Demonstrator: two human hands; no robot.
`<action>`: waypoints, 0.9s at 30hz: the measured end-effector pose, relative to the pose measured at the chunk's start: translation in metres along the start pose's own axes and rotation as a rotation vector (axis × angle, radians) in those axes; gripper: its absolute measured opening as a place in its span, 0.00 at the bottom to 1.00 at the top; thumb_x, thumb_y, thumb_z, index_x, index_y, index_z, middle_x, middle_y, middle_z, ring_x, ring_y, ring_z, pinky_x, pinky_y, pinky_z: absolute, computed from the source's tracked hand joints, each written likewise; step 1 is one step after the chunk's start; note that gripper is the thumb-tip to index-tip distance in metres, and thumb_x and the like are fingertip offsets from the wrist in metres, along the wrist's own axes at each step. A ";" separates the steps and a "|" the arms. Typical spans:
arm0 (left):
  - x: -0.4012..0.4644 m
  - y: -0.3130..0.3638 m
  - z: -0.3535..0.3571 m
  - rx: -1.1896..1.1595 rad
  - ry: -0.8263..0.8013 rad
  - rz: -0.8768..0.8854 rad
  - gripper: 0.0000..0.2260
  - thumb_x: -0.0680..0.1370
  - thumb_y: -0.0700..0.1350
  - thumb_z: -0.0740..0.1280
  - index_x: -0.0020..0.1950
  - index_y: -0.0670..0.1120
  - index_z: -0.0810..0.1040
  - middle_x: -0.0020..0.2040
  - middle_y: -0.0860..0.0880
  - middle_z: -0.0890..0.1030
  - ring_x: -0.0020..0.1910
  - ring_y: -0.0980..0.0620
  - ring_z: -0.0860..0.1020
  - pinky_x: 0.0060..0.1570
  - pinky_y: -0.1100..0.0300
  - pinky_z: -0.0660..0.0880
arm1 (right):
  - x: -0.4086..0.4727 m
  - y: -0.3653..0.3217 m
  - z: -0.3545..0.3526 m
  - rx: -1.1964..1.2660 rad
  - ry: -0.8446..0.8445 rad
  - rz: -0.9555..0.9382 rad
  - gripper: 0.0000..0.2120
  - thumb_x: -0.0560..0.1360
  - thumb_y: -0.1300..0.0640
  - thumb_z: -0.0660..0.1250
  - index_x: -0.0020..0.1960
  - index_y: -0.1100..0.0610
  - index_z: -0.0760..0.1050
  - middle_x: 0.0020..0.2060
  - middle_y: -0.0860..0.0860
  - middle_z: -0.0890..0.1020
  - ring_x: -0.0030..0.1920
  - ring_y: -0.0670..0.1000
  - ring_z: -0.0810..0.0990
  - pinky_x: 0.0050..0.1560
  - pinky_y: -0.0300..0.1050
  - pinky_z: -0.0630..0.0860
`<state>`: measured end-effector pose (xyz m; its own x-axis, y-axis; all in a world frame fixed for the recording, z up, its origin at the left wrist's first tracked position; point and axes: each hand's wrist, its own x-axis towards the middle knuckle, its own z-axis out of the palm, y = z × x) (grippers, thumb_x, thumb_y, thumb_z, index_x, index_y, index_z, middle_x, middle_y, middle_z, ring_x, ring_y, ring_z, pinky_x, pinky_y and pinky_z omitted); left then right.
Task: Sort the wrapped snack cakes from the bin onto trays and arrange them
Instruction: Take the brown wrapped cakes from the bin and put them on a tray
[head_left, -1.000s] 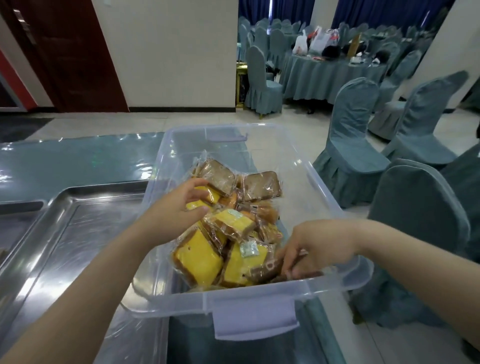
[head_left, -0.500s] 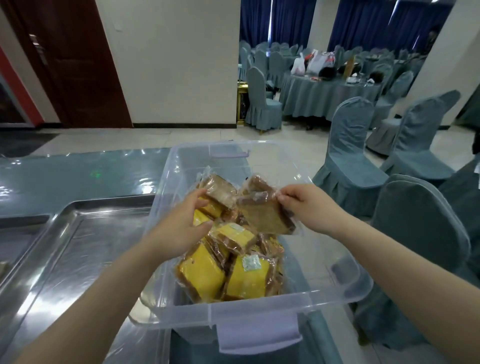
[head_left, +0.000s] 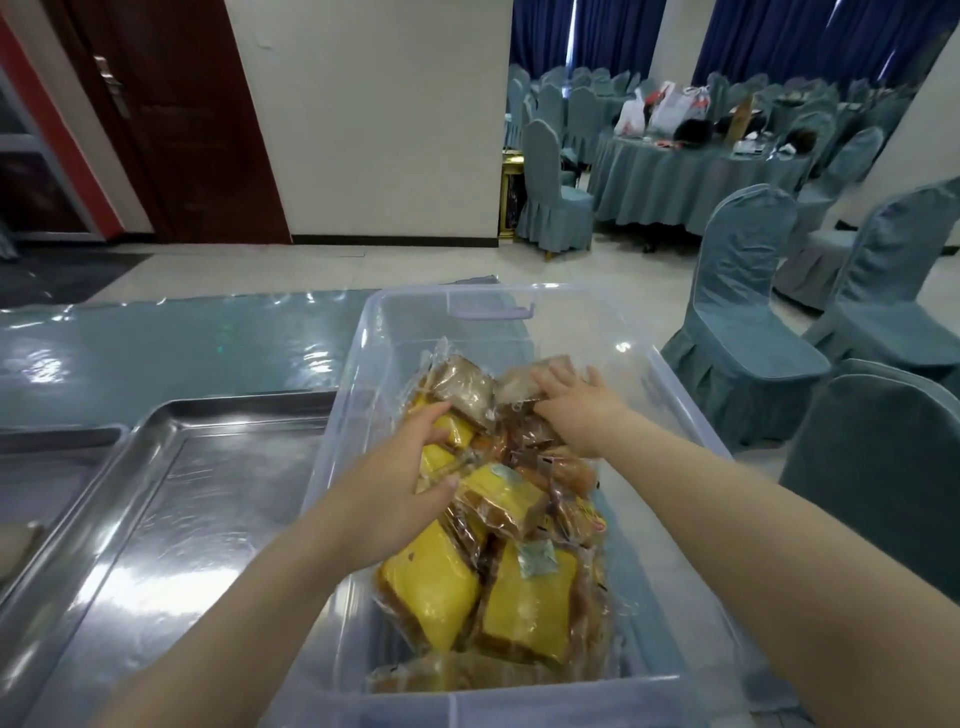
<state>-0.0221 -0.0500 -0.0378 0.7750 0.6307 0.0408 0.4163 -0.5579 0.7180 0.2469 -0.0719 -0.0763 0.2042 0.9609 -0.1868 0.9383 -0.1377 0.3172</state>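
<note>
Both hands reaching into the clear bin at frame centre: left hand curling around a yellow cake, right hand pressing flat, fingers spread, on a brown cake. Lying bare at lower left, the metal tray on the tabletop.

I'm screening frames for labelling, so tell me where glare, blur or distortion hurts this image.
Head view: strong glare patches on the metal tray and the table's plastic cover; the right hand is motion-blurred; wide-angle lens bends the door frame and clear bin edges; cake wrappers glint.
</note>
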 end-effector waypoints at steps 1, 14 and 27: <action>0.000 -0.001 0.000 -0.003 0.006 0.000 0.30 0.78 0.49 0.65 0.74 0.60 0.52 0.71 0.59 0.67 0.62 0.62 0.66 0.58 0.64 0.62 | 0.002 0.002 0.013 -0.006 -0.060 0.005 0.26 0.77 0.52 0.63 0.74 0.48 0.63 0.78 0.53 0.45 0.76 0.60 0.42 0.71 0.70 0.46; 0.113 0.010 0.007 0.475 0.022 0.143 0.31 0.76 0.48 0.64 0.76 0.51 0.53 0.75 0.49 0.62 0.72 0.48 0.61 0.68 0.54 0.59 | 0.015 0.005 0.048 0.035 -0.032 0.045 0.39 0.76 0.56 0.66 0.76 0.38 0.45 0.74 0.50 0.28 0.73 0.64 0.29 0.73 0.65 0.47; 0.174 -0.079 0.049 0.964 -0.071 -0.156 0.40 0.74 0.42 0.68 0.77 0.53 0.45 0.77 0.44 0.48 0.76 0.42 0.45 0.71 0.42 0.47 | 0.021 -0.004 0.054 0.081 0.166 0.032 0.41 0.73 0.56 0.70 0.76 0.43 0.47 0.64 0.48 0.16 0.73 0.66 0.30 0.69 0.71 0.54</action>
<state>0.1029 0.0771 -0.1219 0.6919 0.7185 -0.0713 0.7021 -0.6926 -0.1656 0.2627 -0.0644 -0.1312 0.1921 0.9812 -0.0199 0.9529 -0.1816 0.2431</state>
